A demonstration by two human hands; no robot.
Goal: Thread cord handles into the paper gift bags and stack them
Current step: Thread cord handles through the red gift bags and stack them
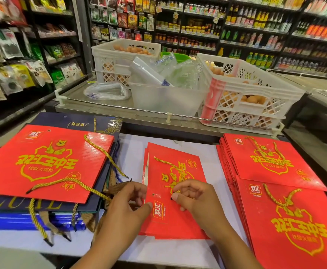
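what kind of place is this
Most likely a grocery shop: shelves of bottled sauces and drinks, hanging snack packets, and white crates of eggs behind the work table.

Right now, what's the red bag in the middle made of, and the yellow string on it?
The red bag looks like glossy coated paper: flat, creased, reflecting light. The yellow string seems to be twisted cord, likely synthetic; spiral strands show.

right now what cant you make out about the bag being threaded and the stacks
Head view only:
- Cord end: hidden under the right hand.
- Middle bag: second eyelet covered by that hand.
- Right stack: cut off by the frame's edge.
- Left stack: lower bags covered by the top red bag.
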